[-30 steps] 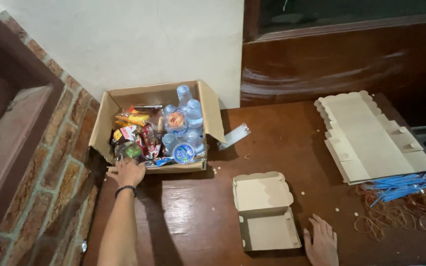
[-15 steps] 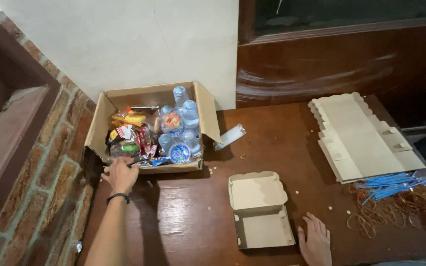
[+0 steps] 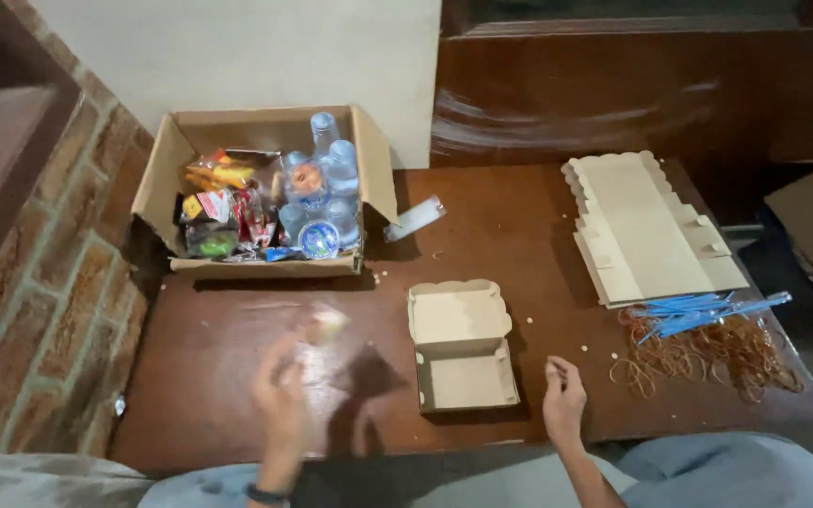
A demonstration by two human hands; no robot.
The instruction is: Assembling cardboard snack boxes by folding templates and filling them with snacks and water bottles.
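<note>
Carton upper left of frame, packed with snack packets and water cups, open food box at centre, empty, left hand lower left, blurred, pinching a pale item, right hand loosely curled on table beside the box, flat boxes stacked at right.

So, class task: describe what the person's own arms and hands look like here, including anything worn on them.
Both forearms are bare, with no sleeves or gloves in view. The left hand is motion-blurred; a dark band circles that wrist. The right hand shows no ring or band that can be made out.
</note>
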